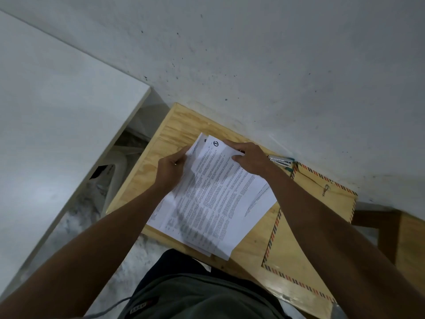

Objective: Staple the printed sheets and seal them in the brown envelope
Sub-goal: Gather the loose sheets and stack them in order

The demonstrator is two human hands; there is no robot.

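A loose stack of printed sheets [213, 196] lies on the small wooden table [161, 143], its pages fanned and uneven. My left hand [171, 171] grips the stack's upper left edge. My right hand [250, 158] pinches the top right corner. The brown envelope [305, 231], edged with red and blue stripes and fitted with a metal clasp, lies flat under my right forearm, to the right of the sheets. A silver stapler [281, 161] with teal trim rests by the wall just beyond my right hand.
The table stands against a grey speckled wall [276, 65]. A white panel [57, 123] slants along the left. Below the table's left side are a white plastic stool [117, 166] and a pale marbled floor. A darker wooden shelf [391, 231] sits lower right.
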